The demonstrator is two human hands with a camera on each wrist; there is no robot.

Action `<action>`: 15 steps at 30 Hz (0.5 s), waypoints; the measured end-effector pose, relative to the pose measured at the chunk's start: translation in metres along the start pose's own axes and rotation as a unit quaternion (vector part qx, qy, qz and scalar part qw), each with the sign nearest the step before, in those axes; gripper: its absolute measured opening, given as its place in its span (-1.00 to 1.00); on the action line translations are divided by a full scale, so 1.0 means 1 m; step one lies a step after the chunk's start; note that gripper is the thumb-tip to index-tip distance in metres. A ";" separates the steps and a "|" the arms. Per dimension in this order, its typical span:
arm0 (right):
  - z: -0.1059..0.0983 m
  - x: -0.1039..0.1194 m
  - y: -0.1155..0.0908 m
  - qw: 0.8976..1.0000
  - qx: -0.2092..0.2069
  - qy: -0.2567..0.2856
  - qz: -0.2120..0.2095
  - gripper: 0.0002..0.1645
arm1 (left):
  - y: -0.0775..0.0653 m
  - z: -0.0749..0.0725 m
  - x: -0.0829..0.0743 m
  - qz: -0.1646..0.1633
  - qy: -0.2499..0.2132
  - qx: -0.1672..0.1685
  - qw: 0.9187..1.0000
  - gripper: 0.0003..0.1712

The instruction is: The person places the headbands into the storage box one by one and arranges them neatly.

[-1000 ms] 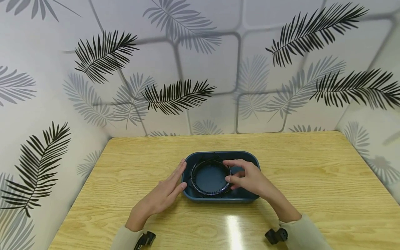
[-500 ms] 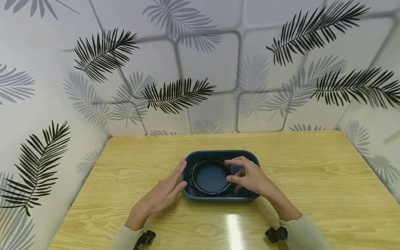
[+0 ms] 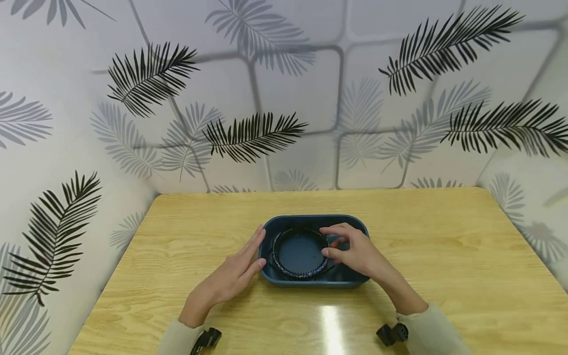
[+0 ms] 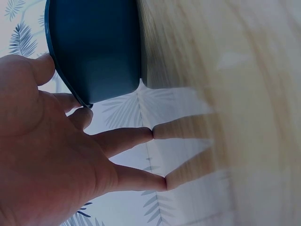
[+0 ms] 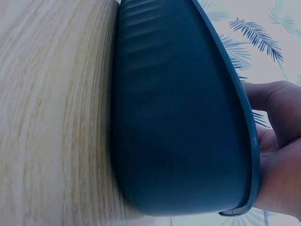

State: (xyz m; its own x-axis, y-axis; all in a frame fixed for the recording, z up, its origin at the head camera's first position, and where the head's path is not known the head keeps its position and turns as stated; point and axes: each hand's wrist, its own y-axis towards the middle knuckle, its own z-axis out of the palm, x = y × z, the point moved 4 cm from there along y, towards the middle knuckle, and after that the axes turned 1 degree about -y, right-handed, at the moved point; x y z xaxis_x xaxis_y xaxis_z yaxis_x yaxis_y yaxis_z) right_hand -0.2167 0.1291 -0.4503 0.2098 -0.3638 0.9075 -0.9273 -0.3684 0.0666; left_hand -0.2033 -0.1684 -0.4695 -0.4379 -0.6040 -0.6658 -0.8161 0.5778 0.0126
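Note:
A dark blue oblong bin (image 3: 350, 284) stands on the table. Inside it, toward the left, lies a round black headband (image 3: 306, 275) with a toothed inner edge and a glittery front. My right hand (image 3: 358, 252) reaches in over the bin's right end, thumb and fingers pinching the headband's right side. In the right wrist view the bin wall (image 5: 183, 117) hides the fingertips. My left hand (image 3: 232, 276) rests against the bin's left end with straight fingers. In the left wrist view its thumb touches the bin's rim and two fingertips touch the table.
The wooden table (image 3: 204, 222) extends on all sides of the bin. A leaf-patterned wall (image 3: 301, 162) rises behind its back edge. Small black devices are strapped at both wrists, with one device (image 3: 392, 335) by the right sleeve.
The headband and my right hand have shifted slightly to the right in the bin. The right fingers are a little more curled. My left hand and the bin stay in place.

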 end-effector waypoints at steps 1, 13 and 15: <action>0.000 -0.001 -0.001 1.000 0.000 0.006 0.004 -0.45 | -0.001 0.001 0.001 -0.002 -0.001 0.002 1.000 -0.24; -0.013 0.002 -0.005 0.997 -0.041 0.059 -0.018 -0.49 | -0.005 0.003 0.007 -0.003 0.001 0.001 1.000 -0.24; -0.018 0.002 -0.005 0.996 -0.056 0.061 -0.019 -0.50 | -0.007 0.002 0.009 -0.003 0.001 -0.001 1.000 -0.24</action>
State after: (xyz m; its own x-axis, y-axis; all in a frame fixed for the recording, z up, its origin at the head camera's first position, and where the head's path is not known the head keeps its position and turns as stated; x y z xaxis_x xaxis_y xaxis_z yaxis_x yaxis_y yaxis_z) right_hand -0.2169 0.1454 -0.4410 0.2118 -0.2430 0.9466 -0.9499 -0.2791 0.1409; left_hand -0.2010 -0.1766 -0.4773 -0.4337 -0.6083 -0.6648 -0.8194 0.5731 0.0102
